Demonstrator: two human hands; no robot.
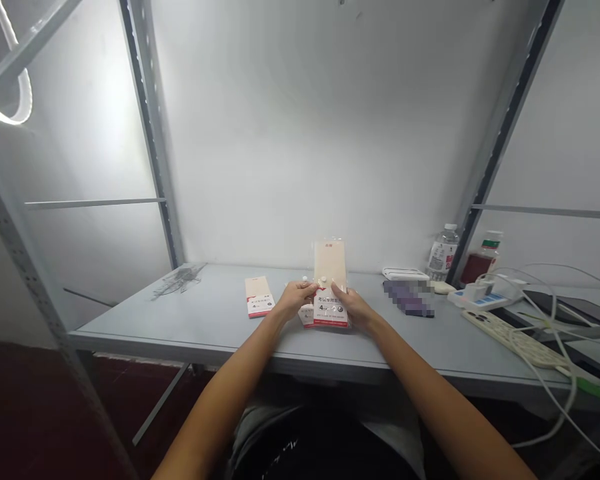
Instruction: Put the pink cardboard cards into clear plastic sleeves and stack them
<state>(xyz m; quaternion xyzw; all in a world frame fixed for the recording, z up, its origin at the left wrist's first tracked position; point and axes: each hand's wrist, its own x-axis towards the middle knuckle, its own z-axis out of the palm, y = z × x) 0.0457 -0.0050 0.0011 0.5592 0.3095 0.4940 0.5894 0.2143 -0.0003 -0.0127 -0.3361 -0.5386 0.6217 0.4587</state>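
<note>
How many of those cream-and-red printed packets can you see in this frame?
3. One packet lies on the table left of the hands. One is held upright by the left hand and right hand. One shows partly beneath the left hand. Others may be hidden behind the held one.

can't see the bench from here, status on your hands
Left hand and right hand gripping cream-and-red packet by its sides. Second packet lying on grey table, left of hands. Third packet beside held one.
</note>
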